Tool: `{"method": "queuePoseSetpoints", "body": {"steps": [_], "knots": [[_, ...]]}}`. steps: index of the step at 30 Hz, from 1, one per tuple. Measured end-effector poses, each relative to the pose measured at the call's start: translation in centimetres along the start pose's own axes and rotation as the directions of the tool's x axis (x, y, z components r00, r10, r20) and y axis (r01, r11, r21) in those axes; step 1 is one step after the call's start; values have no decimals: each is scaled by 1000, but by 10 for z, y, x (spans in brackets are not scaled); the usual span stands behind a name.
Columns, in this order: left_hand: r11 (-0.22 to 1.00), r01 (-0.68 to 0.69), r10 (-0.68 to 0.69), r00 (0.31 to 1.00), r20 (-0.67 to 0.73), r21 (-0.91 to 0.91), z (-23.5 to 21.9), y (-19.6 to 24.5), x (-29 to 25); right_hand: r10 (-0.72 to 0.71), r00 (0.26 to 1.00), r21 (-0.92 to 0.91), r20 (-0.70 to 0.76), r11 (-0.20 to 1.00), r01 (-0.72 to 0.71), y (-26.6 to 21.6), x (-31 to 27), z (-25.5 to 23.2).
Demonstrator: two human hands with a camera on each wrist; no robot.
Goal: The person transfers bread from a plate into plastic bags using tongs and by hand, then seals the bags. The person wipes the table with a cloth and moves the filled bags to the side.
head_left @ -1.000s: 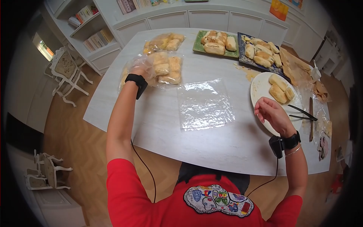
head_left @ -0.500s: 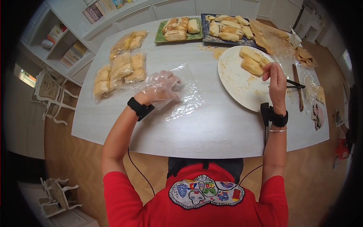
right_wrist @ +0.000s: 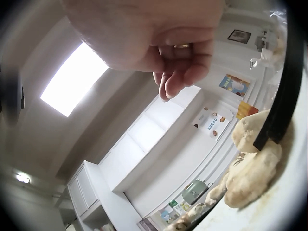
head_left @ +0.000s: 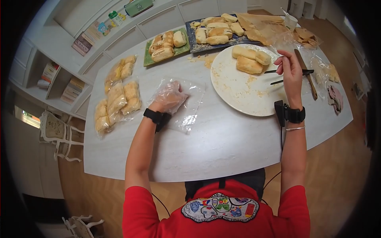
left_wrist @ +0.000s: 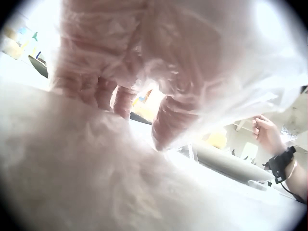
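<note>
Clear, crinkled plastic bag (head_left: 192, 105) lies flat on the pale, smooth tabletop (head_left: 218, 150), partly under the left hand (head_left: 168, 97) in its loose see-through glove. Left grip: thumb spread off the fingers, moderately wide; can't tell if the fingertips touch the plastic. Right hand (head_left: 291, 73): bare, fingers loosely bent, holding nothing, up near the black tongs (head_left: 307, 72).

Edges: bag sits well in from the near table edge, with a stretch of bare surface between. Right of it, a narrower strip, then the big round white plate (head_left: 238, 93). On the left, the filled clear bags of bread (head_left: 117, 101) limit sideways room. Far side has the rectangular green tray (head_left: 149, 61) and dark blue tray (head_left: 196, 47), both carrying rolls. Long brown-handled knife (head_left: 312, 86) is just beyond the tongs.

Looks: bag is glossy, with bright glare along the creases (outline gets hard to read near the glove). Pale golden rolls (head_left: 249, 64) are grouped at the plate's far side, crumbs scattered in front.
</note>
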State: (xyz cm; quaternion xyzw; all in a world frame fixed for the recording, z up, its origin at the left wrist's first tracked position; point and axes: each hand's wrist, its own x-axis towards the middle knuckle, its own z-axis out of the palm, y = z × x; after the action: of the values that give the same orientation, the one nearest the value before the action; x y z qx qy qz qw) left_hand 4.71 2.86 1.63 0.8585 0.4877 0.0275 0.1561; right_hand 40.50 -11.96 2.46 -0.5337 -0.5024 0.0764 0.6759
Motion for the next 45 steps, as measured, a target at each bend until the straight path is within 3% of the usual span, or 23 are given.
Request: {"method": "queuePoseSetpoints", "body": {"steps": [4, 6, 14, 17, 19, 20, 22, 23, 26, 27, 28, 30, 32, 35, 38, 39, 40, 42, 44, 45], "knots": [[993, -98, 104, 988, -115, 60, 13, -15, 1, -3, 1000, 9, 0, 1000, 3, -8, -1, 3], [995, -6, 2, 999, -38, -97, 9, -17, 0, 3, 1000, 14, -4, 1000, -3, -10, -2, 7], [900, 8, 53, 990, 127, -437, -11, -34, -3, 33, 999, -49, 24, 998, -32, 2, 0, 4], [934, -37, 87, 988, 125, -356, -13, -21, -31, 28, 998, -47, 52, 999, -26, 3, -4, 5], [969, -231, 241, 961, -138, 85, -5, -7, -49, 26, 998, -57, 51, 998, -23, 2, -2, 5], [972, -222, 231, 964, -130, 81, -1, -5, -50, 37, 998, -55, 59, 998, -34, 2, -2, 5], [969, -95, 94, 995, 19, 227, 5, -1, -46, 21, 998, -59, 67, 998, -17, 2, -2, 5], [980, -170, 173, 985, -21, 104, 8, -13, -45, 9, 997, -66, 71, 998, -5, 1, -2, 5], [990, -116, 120, 991, -54, 77, 16, -21, -38, 15, 998, -45, 63, 999, -12, 4, -2, 5], [973, -193, 177, 977, -121, -130, 19, -28, -39, 15, 998, -53, 63, 999, -12, 5, -3, 5], [971, -195, 178, 976, -125, -139, 14, -28, -38, 20, 998, -3, 62, 1000, -19, 6, -2, 4], [997, 12, -22, 993, -115, -82, -2, -26, -30, 21, 997, 49, 74, 999, -25, -1, 1, 3], [1000, -16, 8, 960, -281, -26, -19, -44, -22, -9, 998, 10, 70, 1000, 8, -19, 7, -2], [986, 39, -83, 957, -279, -160, -52, -65, -12, -115, 985, -51, 128, 991, 122, -46, 26, -25], [977, -60, -19, 932, -363, -205, -56, -100, 6, -55, 992, -140, 111, 988, 71, -50, 38, -61], [966, -238, 258, 859, -443, 101, -35, -131, 24, -17, 989, -161, 148, 986, 41, -41, 43, -78], [837, -368, 531, 725, -440, 405, -17, -136, 44, -3, 983, -166, 184, 986, 35, -37, 45, -95], [969, -235, 244, 854, -460, 78, -40, -80, 19, -9, 988, -280, 151, 959, 51, -39, 43, -126], [979, -86, 130, 962, -239, 183, -33, -61, 15, 35, 994, -332, 105, 943, 2, -38, 40, -160], [979, -103, 144, 961, -238, 174, -27, -59, 14, 76, 994, -337, 79, 940, -45, -36, 40, -172]]}}
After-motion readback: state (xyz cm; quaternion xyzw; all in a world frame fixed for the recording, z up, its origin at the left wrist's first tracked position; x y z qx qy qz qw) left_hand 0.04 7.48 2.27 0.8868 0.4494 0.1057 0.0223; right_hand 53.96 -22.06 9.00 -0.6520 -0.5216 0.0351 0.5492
